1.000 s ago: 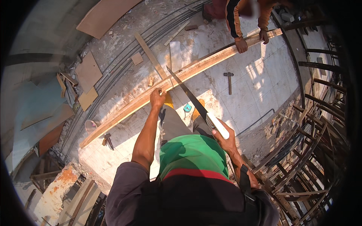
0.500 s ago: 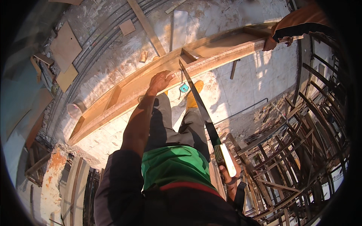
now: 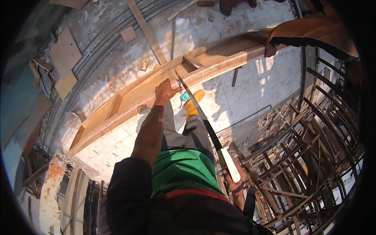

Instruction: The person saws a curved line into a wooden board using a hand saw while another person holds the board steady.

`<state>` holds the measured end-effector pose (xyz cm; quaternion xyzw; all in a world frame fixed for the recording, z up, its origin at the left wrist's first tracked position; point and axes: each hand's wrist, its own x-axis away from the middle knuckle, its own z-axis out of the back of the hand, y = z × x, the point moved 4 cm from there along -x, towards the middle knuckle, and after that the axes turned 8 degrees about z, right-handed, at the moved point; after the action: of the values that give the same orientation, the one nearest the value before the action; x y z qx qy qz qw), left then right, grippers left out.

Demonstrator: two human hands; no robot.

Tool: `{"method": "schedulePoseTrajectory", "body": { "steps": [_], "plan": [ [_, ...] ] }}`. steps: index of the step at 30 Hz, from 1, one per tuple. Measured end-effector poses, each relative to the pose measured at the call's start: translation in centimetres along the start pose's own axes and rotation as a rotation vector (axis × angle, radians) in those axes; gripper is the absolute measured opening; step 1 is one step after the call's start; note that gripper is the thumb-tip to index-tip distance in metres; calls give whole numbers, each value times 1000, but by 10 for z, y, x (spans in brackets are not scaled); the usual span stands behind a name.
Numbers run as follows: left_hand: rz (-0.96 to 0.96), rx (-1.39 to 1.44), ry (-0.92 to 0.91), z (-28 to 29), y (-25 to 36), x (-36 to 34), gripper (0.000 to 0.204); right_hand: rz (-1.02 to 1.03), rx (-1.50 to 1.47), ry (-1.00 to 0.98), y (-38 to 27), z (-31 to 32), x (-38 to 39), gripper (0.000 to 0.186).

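Handsaw [image 3: 203,121], pale handle gripped in closed right hand [image 3: 235,181], blade running far-left with its tip at long wooden frame [image 3: 164,92] lying across tiled floor [image 3: 250,94]. Left hand [image 3: 165,90] pressed flat on frame just left of blade; another person's hand [image 3: 269,50] holds far-right end. Risk: teeth could skid toward nearby fingers if frame shifts.

Pale tiled floor [image 3: 258,84], dusty, sunlit in patches. Hammer [image 3: 235,76] lying on the tiles. Small turquoise object [image 3: 185,96] just beside an orange shoe [image 3: 192,105]. Flat board offcuts [image 3: 64,51] along the left edge; a smaller square piece [image 3: 128,34] near a long thin slat [image 3: 147,29]. Stacked frames of dark rusty bars [image 3: 309,156] fill the right side. Another person's orange sleeve [image 3: 313,31] at upper right.
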<state>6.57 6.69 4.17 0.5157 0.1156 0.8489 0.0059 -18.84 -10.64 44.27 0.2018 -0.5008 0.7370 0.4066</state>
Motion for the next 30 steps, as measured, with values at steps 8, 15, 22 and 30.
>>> {"method": "schedulePoseTrajectory", "body": {
  "steps": [8,15,22,30],
  "plan": [
    [96,-56,-11,10,10,12,89,72,-129,47,4,1,-7,53],
    [-190,24,101,-2,-18,8,83,122,-182,42,3,4,-13,53],
    [-18,24,478,1,-94,40,49,144,-156,55,0,4,-12,54],
    [835,98,1149,21,-249,66,72,6,-93,69,-10,-3,-6,55]
  ]
}}
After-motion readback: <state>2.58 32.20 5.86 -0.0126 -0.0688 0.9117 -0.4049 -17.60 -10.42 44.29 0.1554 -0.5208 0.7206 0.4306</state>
